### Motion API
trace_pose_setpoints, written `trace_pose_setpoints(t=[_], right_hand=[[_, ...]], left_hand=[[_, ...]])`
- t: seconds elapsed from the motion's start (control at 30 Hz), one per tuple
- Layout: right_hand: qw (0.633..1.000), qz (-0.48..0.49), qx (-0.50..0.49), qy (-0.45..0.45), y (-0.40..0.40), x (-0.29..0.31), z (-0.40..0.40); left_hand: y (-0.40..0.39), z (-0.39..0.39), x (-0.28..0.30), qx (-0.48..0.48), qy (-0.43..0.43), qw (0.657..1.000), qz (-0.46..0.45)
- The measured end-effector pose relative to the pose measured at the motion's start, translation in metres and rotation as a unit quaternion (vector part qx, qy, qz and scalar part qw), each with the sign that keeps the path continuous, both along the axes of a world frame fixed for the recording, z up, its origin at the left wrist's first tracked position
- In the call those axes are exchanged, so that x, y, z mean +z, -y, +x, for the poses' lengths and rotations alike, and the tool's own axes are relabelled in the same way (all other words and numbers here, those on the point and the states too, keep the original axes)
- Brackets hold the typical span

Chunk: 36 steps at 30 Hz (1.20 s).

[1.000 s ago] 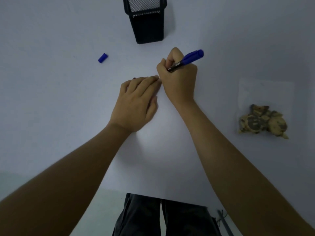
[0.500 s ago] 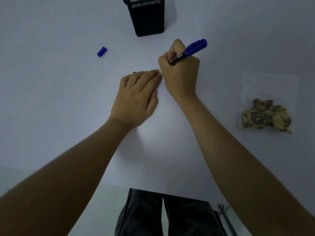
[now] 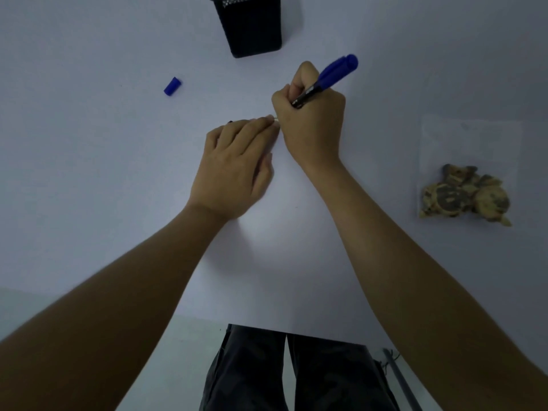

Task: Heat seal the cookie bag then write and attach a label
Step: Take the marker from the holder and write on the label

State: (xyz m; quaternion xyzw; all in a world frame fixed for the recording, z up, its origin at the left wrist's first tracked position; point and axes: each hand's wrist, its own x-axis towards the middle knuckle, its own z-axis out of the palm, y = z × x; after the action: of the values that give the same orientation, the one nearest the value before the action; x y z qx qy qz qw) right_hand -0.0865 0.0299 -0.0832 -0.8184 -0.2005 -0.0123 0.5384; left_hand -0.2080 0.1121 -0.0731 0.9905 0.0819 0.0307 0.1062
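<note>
Table (image 3: pixel 89 173): your right hand (image 3: pixel 311 126) is gripping a pen (image 3: pixel 329 77), fingers curled round it; your left hand (image 3: pixel 234 170) is lying flat, fingers straight, beside it.

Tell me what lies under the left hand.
The left hand lies flat on the white table. A dark speck and a pale edge peek out at its fingertips; anything beneath is covered.

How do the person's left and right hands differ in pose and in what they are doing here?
The left hand lies flat with fingers straight, pressing down on the white table; the right hand is curled round a blue marker pen. The left hand holds nothing; the right grips the pen, tail tilted up. Their fingertips meet at one spot.
</note>
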Motion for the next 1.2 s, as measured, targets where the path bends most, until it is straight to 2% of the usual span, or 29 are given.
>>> trace_pose_setpoints(t=[0.67, 0.97, 1.2], right_hand=[[1.0, -0.006, -0.011, -0.014, -0.0006, -0.0006, 0.0032], [0.998, 0.056, -0.033, -0.021, 0.0, 0.0005, 0.003], [0.999, 0.027, -0.022, -0.022, -0.0012, -0.0019, 0.0029]], left_hand=[[-0.0004, 0.0024, 0.0009, 0.001, 0.0, 1.0, -0.006], [-0.0005, 0.0006, 0.0001, 0.002, 0.008, 1.0, -0.005], [-0.0013, 0.001, -0.001, 0.001, 0.007, 1.0, -0.004]])
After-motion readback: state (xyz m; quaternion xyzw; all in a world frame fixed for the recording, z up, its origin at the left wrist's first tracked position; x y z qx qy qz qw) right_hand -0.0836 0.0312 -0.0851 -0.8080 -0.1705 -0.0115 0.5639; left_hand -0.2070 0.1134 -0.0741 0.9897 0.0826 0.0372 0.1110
